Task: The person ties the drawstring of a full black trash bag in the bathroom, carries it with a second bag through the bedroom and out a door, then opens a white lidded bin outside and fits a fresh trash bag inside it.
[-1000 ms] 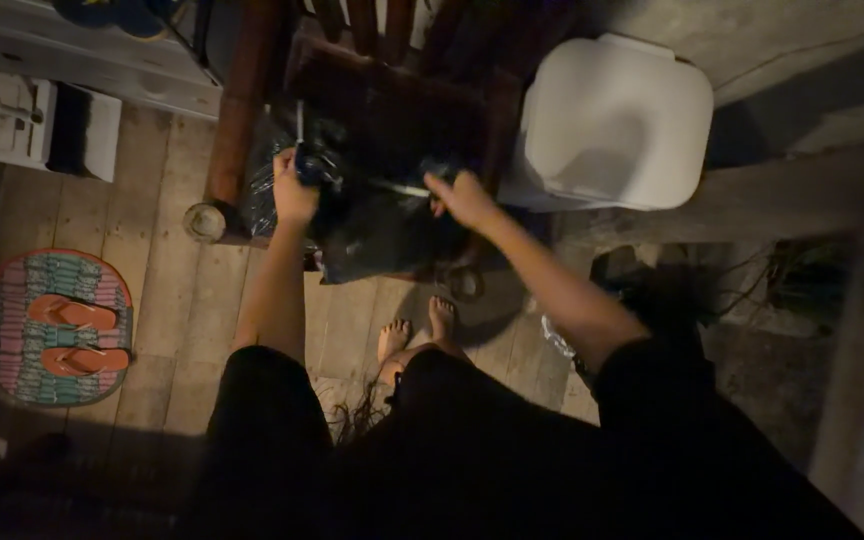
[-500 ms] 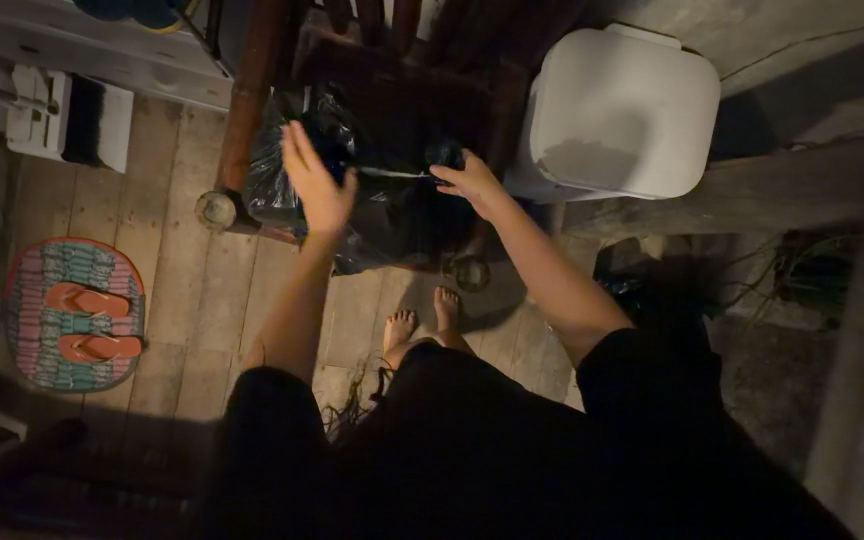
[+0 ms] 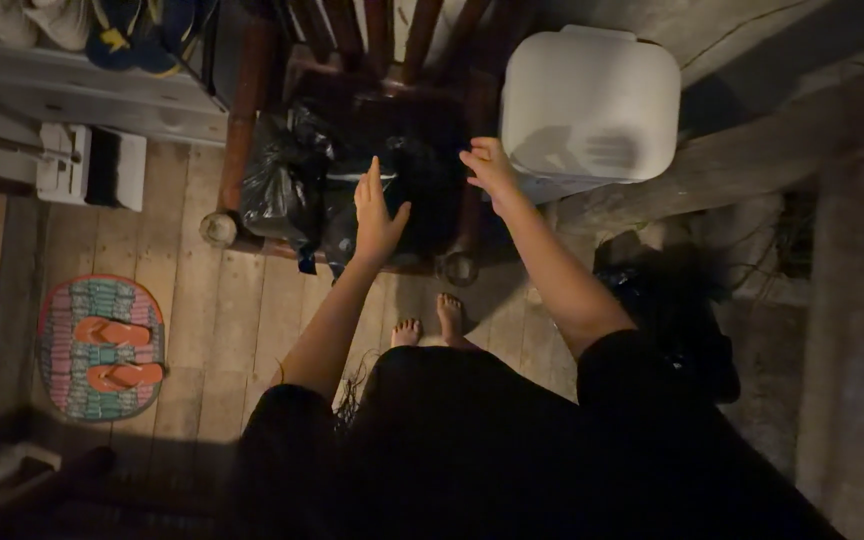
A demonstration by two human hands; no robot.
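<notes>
Your left hand [image 3: 376, 213] is open, fingers straight and held together, palm laid flat against the black plastic bag [image 3: 297, 185]. Your right hand [image 3: 489, 165] is at the bag's right side with its fingers curled loosely at the dark plastic — whether it actually pinches the plastic is too dim to tell. Both arms reach forward from your dark clothing, and the two hands sit apart with the top of the bag between them.

The bag rests on the seat of a dark wooden chair [image 3: 252, 110], bulging toward the left, where its crinkled folds catch the light; a loose tail of plastic hangs down over the front edge of the seat. The chair's back rails rise at the top of the view, and its front legs stand on the plank floor [image 3: 202, 320].

Just beside your right hand, to the right of the chair, stands a white plastic bin [image 3: 592, 100] with a closed lid. Your bare feet [image 3: 432, 325] are on the planks directly below the chair's front edge.

Further left, well apart from the chair, a small striped mat [image 3: 57, 345] lies on the floor with a pair of orange flip-flops [image 3: 117, 355] on it. At the upper left a pale shelf [image 3: 72, 90] holds shoes — the details are lost in shadow. On the right, a rough wooden beam [image 3: 752, 165] runs across dim ground.
</notes>
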